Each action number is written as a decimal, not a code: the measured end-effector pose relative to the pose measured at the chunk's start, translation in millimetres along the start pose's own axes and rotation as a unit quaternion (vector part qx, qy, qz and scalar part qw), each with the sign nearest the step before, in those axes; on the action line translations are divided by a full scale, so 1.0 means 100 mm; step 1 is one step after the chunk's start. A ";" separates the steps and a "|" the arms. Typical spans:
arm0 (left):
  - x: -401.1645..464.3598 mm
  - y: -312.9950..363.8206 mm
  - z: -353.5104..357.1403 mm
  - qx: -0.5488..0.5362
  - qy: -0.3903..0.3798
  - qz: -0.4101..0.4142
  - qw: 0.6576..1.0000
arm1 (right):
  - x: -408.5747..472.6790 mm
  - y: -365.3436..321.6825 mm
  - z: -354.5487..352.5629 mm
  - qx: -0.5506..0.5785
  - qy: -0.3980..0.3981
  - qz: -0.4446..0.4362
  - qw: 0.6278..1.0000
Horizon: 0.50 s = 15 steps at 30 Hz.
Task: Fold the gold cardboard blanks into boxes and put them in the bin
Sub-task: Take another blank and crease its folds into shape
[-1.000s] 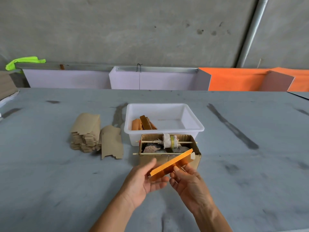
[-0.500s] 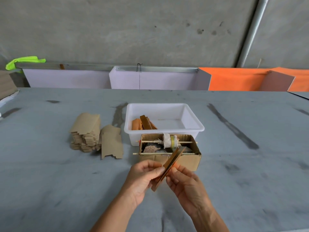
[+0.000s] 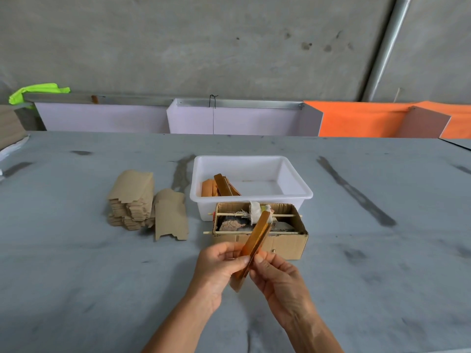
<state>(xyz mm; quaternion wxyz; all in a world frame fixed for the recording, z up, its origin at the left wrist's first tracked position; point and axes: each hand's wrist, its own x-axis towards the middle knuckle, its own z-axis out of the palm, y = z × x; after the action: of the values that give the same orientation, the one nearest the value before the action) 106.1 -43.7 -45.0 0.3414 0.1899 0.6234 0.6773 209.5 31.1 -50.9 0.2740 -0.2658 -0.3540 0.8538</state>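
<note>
Both hands hold one gold cardboard blank (image 3: 255, 240) over the table's near middle, tilted steeply with its upper end toward the brown box. My left hand (image 3: 219, 266) pinches it from the left and my right hand (image 3: 277, 278) pinches it from the right. The white plastic bin (image 3: 298, 192) stands behind, with a few folded gold boxes (image 3: 219, 186) lying in its left part. A stack of flat blanks (image 3: 131, 200), brown side up, lies left of the bin, and one curved loose blank (image 3: 170, 215) rests beside the stack.
A small open brown cardboard box (image 3: 285, 243) with two wooden sticks across it and rags inside sits just in front of the bin. White and orange panels (image 3: 356, 118) line the table's far edge below a concrete wall. The grey table (image 3: 76, 276) has dark smears.
The blank turned from lying nearly flat, orange face up, to standing steeply on edge between my hands. Both hands moved slightly closer together.
</note>
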 end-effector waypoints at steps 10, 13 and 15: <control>-0.04 0.04 0.00 0.017 0.006 -0.015 1.000 | 0.00 0.02 -0.01 -0.144 0.059 -0.031 0.987; -0.05 0.05 0.02 0.022 0.006 -0.017 1.000 | 0.00 0.03 -0.01 -0.159 0.066 -0.041 0.984; -0.04 0.05 0.02 0.015 0.010 -0.025 1.000 | -0.01 0.03 -0.02 -0.152 0.061 -0.045 0.985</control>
<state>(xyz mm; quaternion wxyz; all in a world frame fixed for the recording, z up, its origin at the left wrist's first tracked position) 108.8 -44.8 -39.7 0.3487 0.1724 0.6413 0.6614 210.2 29.2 -54.3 0.2897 -0.3399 -0.4739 0.7589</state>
